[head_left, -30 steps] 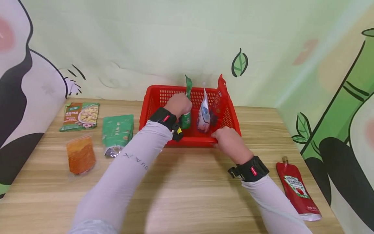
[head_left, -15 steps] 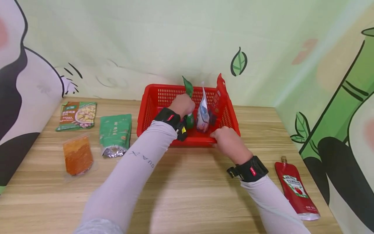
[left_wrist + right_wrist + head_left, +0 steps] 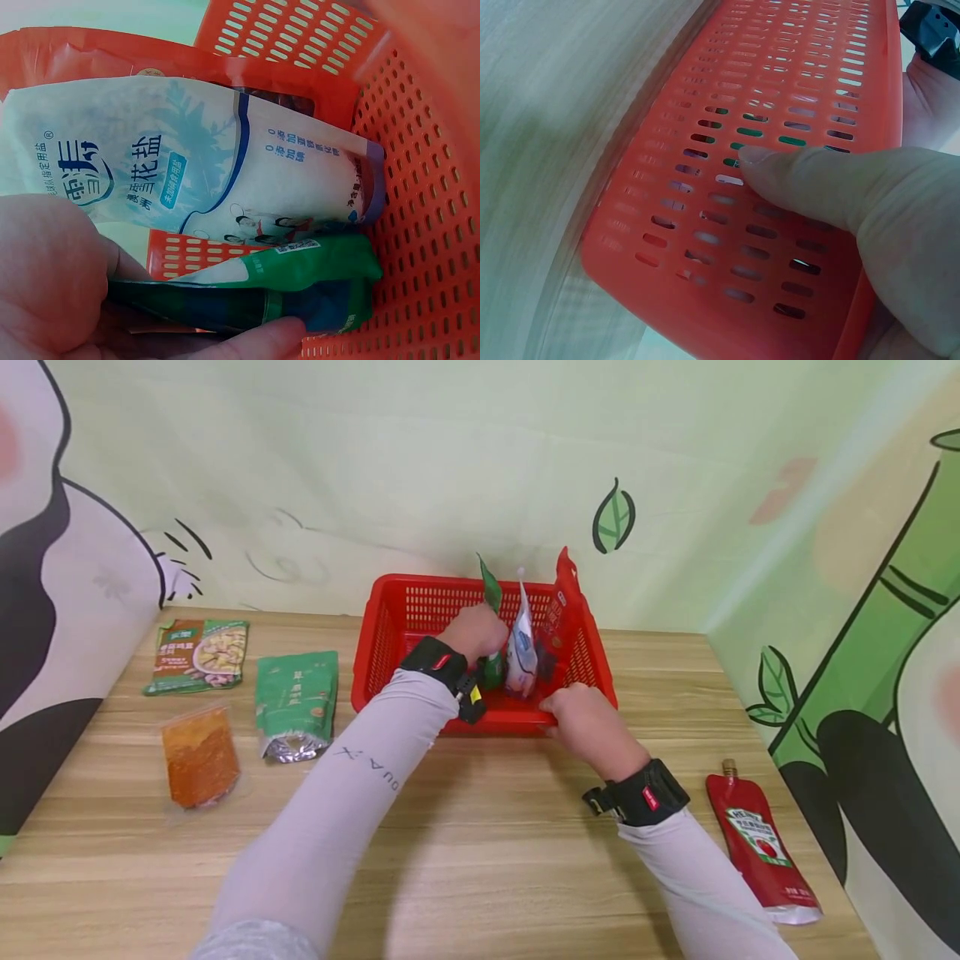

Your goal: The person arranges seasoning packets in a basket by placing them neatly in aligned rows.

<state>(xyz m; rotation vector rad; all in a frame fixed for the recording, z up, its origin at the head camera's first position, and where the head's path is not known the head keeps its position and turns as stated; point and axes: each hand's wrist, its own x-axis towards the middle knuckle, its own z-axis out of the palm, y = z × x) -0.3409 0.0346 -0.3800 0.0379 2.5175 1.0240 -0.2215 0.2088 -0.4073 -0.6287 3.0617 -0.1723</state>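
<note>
Left hand [image 3: 474, 631] is inside the red basket [image 3: 450, 583], its grip pinched nearly flat on a green packet [image 3: 491, 589], thumb and fingers on opposite faces, hardly any gap beyond the packet's own thickness. Packet stands roughly upright in the basket, top edge poking above the hand and leaning a bit to the right; can't tell if its bottom rests on the basket floor. Right hand [image 3: 588, 722] has its grip hooked over the basket's near rim, close to the right corner, thumb pressed to the slotted outer wall, fingers over the inner side and mostly hidden. Just right of the green packet, a white-and-blue salt bag [image 3: 522, 652] stands in the basket; the 2 overlap in the left wrist view, contact unclear. Next right, a tall red pouch [image 3: 558, 627] stands by the right wall, top above the rim. Basket sits at the far side of the wood-grain bench [image 3: 480, 877], near the backdrop [image 3: 337, 468] with its painted leaves. 3 packs lie flat left of the basket: a brown-and-green packet [image 3: 198, 657] at the back, a green pouch [image 3: 297, 702] with silver lower end nearest the basket, a clear bag of orange-brown stuff [image 3: 198, 758] nearer the front. Far right, a red ketchup pouch [image 3: 761, 847] lies flat, capped spout pointing away.
</note>
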